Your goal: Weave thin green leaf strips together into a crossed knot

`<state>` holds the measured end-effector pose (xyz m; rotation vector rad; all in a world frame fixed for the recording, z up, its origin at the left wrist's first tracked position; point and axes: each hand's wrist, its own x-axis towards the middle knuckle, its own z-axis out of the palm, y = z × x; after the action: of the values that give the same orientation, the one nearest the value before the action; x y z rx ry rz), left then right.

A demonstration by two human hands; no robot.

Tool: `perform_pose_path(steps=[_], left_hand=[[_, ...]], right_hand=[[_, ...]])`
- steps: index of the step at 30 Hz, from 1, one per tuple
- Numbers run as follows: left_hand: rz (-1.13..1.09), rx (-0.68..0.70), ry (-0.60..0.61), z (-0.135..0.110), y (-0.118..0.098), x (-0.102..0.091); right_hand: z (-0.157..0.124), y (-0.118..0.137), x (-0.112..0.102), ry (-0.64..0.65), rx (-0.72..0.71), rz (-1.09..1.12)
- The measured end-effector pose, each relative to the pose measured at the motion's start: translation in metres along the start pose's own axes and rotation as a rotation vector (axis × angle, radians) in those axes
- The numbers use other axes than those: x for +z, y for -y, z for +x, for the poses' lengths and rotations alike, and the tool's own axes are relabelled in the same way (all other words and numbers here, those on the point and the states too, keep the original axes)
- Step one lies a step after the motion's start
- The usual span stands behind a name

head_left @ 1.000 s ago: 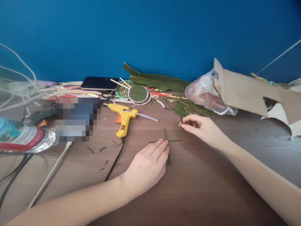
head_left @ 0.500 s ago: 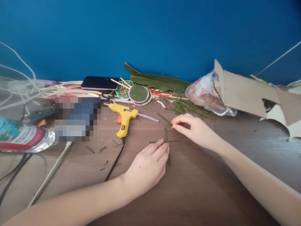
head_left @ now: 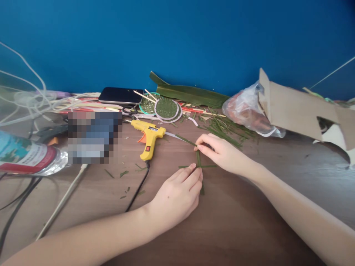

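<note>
Pinching a narrow green leaf strip (head_left: 186,140) between thumb and forefinger, the right hand (head_left: 222,150) has carried it leftward, towards the yellow glue gun (head_left: 149,138). That brings it to the far end of the crossed leaf strips (head_left: 199,159), right of the glue gun and nearer the person; contact is unclear. The left hand (head_left: 177,190) rests unmoved on the crossing, fingers together, thumb hidden, so I cannot tell whether it grips. Left of the glue gun, a plastic bottle (head_left: 59,162) carries a label (head_left: 24,153) too blurred to read.
</note>
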<state>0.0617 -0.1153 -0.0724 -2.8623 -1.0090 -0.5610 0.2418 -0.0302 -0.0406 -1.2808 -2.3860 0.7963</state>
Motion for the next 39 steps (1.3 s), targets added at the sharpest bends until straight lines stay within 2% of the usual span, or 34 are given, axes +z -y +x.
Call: perform_pose_path(steps=[5,12,19,25,29,32,39], left_hand=[[-0.008,-0.013,0.009,-0.001,-0.001,0.000],[0.004,-0.009,0.008,0.000,-0.001,-0.001],[0.004,-0.007,0.002,0.001,-0.001,-0.001],[-0.007,-0.009,0.003,0.000,-0.001,0.000],[-0.012,-0.008,0.006,-0.001,-0.001,-0.001],[-0.006,-0.007,0.000,0.000,0.000,-0.001],[-0.011,0.000,-0.009,0.000,-0.001,0.000]], right_hand=[[0.000,0.000,0.000,-0.048,-0.008,-0.018],[0.002,0.003,0.002,0.003,-0.051,-0.045],[0.004,0.001,0.002,-0.016,-0.051,0.101],[0.001,0.007,-0.006,0.045,-0.217,-0.021],[0.000,0.009,-0.009,0.056,-0.262,-0.075],[0.000,0.008,-0.008,0.043,-0.231,-0.007],[0.000,0.002,-0.004,0.019,-0.082,0.340]])
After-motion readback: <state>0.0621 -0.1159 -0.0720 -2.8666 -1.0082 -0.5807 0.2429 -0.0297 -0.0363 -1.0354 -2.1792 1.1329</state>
